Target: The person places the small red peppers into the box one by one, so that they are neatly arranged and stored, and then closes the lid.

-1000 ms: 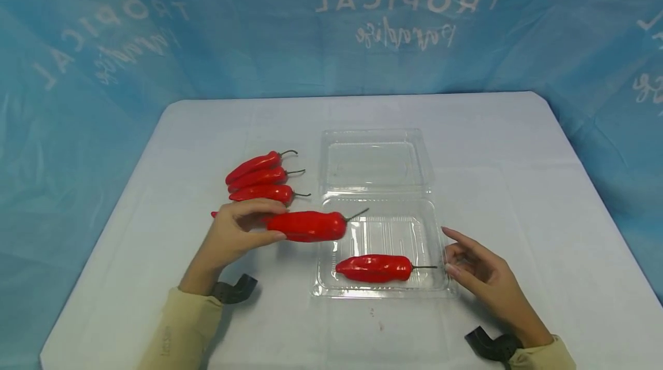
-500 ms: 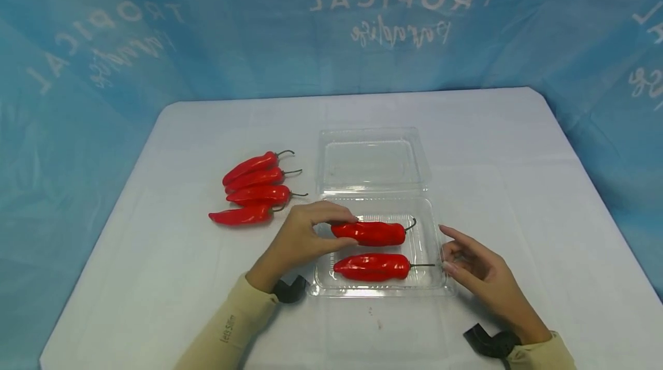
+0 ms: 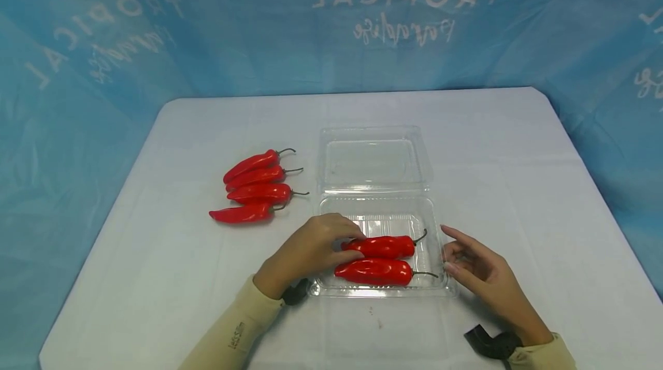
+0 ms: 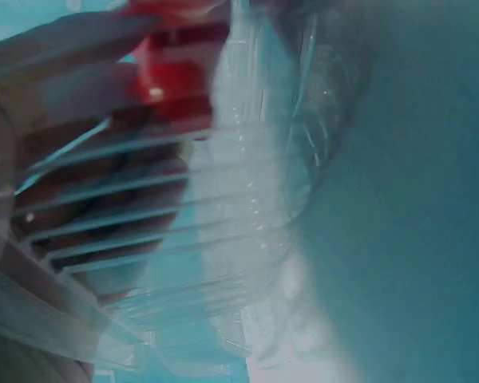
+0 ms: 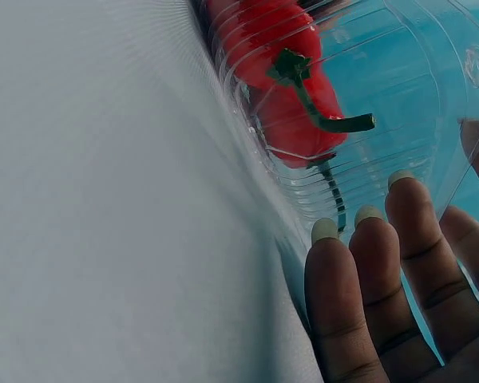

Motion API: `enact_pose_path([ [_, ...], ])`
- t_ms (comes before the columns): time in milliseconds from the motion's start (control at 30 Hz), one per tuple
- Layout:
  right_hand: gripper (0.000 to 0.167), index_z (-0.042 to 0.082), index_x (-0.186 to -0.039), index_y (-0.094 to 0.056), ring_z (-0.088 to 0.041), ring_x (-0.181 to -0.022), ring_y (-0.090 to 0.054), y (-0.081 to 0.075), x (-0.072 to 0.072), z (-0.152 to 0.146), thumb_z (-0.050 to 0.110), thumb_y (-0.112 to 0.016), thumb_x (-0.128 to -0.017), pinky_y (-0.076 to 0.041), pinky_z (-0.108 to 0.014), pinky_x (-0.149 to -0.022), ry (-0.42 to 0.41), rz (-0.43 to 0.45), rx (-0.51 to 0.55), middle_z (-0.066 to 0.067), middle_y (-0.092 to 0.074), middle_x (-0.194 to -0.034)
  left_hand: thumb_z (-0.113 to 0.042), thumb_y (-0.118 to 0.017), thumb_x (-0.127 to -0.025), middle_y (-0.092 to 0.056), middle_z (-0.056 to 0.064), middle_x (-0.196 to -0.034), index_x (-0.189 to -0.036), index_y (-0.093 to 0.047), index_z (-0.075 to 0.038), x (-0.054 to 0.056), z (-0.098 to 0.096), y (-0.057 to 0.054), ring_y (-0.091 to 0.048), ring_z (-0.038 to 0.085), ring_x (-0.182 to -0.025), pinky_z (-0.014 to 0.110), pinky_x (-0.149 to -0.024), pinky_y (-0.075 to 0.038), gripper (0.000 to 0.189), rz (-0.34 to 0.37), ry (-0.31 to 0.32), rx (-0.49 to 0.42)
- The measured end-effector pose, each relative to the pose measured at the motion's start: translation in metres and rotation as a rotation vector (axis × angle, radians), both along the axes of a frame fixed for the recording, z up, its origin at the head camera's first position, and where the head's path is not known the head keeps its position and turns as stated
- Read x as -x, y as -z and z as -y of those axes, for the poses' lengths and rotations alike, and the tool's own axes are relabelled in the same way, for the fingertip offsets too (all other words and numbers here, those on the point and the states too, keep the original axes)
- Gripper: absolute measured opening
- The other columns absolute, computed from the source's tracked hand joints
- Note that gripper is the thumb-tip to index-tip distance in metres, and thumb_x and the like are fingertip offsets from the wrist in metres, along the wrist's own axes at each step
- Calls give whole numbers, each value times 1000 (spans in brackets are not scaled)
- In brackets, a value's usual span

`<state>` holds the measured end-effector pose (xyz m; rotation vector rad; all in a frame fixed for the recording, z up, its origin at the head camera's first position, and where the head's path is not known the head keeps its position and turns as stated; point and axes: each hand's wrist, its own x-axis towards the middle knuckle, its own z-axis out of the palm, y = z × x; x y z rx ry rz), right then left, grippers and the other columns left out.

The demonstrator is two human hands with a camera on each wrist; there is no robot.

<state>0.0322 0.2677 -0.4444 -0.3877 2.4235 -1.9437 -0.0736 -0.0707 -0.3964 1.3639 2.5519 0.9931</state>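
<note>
A clear plastic clamshell container [image 3: 388,207] lies unfolded on the table, its lid [image 3: 370,163] toward the back. Inside its front tray, my left hand [image 3: 313,246] pinches the pointed end of a red chili pepper [image 3: 385,247] between thumb and fingers. This pepper lies just behind a second red chili pepper [image 3: 374,272], both with stems to the right. Through the ribbed wall, the left wrist view shows red pepper [image 4: 180,88] near my fingers, blurred. At the container's right side, my right hand [image 3: 481,272] rests its loosely bent fingers against the wall, holding no pepper.
Several more red chili peppers [image 3: 259,193] lie in a stack-like row on the white table [image 3: 155,232], left of the container. A blue printed curtain [image 3: 248,42] surrounds the table at the back and sides.
My left hand has carried the chili pepper rightward from beside the row into the tray, then lowered it toward the front, against the other pepper. My right hand has stayed in place.
</note>
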Motion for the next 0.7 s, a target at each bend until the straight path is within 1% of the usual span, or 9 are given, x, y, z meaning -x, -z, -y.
enact_pose_path([
  [167, 66, 1, -152, -45, -14, -101, -61, 1, 0, 0, -15, -65, -91, -56, -23, -82, -8, 0, 18, -17, -62, -109, -23, -87, -84, -76, -4, -109, -116, -77, -14, -1, 1, -1, -68, 9, -103, 24, -94, -54, 34, -39, 8, 6],
  [233, 66, 1, -151, -45, -14, -101, -61, 1, 1, 0, -16, -65, -91, -56, -23, -82, -14, 2, 32, -16, -62, -109, -21, -86, -85, -75, -3, -109, -116, -77, -13, -1, 3, -2, -68, 10, -104, 25, -94, -54, 33, -38, 3, -28],
  [300, 66, 0, -151, -45, -14, -101, -62, 2, 1, 0, -16, -65, -91, -56, -23, -81, -20, 0, 41, -16, -62, -109, -17, -86, -84, -75, -5, -111, -117, -76, -13, 0, 9, -4, -67, 8, -106, 26, -95, -54, 35, -23, -26, -81],
  [433, 66, -1, -151, -45, -14, -101, -62, 3, 1, 1, -17, -64, -90, -56, -23, -81, -25, -7, 54, -17, -62, -108, -13, -88, -82, -74, -8, -116, -121, -75, -17, 7, 35, -10, -67, 8, -110, 30, -96, -55, 41, 9, -155, -215],
  [467, 66, -1, -151, -45, -14, -100, -62, 3, 1, 1, -17, -64, -90, -56, -23, -81, -23, -7, 51, -18, -62, -108, -12, -88, -82, -73, -9, -117, -122, -75, -18, 10, 45, -11, -67, 8, -110, 29, -92, -56, 43, 13, -196, -243],
  [533, 66, 0, -151, -45, -14, -101, -62, 3, 1, 0, -17, -65, -90, -56, -23, -81, -19, -5, 44, -17, -62, -108, -10, -88, -80, -73, -8, -116, -123, -74, -19, 16, 68, -12, -67, 9, -108, 27, -90, -56, 46, 16, -278, -294],
  [600, 66, 1, -151, -46, -15, -100, -62, 2, 1, 0, -16, -65, -90, -56, -24, -80, -12, 0, 31, -16, -63, -109, -7, -88, -79, -73, -9, -116, -123, -75, -21, 20, 93, -12, -66, 9, -108, 23, -90, -55, 47, 12, -364, -319],
  [667, 66, 1, -151, -46, -14, -100, -62, 1, 0, -1, -15, -66, -90, -57, -23, -81, -6, 1, 17, -16, -63, -109, -7, -88, -80, -72, -9, -116, -122, -75, -23, 23, 118, -9, -65, 9, -108, 19, -90, -53, 47, 0, -455, -316],
  [700, 66, 1, -151, -46, -14, -100, -62, 1, 0, -1, -15, -66, -90, -57, -23, -81, -2, -1, 10, -15, -63, -109, -6, -87, -81, -72, -9, -117, -122, -75, -23, 24, 131, -7, -65, 8, -110, 19, -96, -51, 46, 7, -498, -315],
])
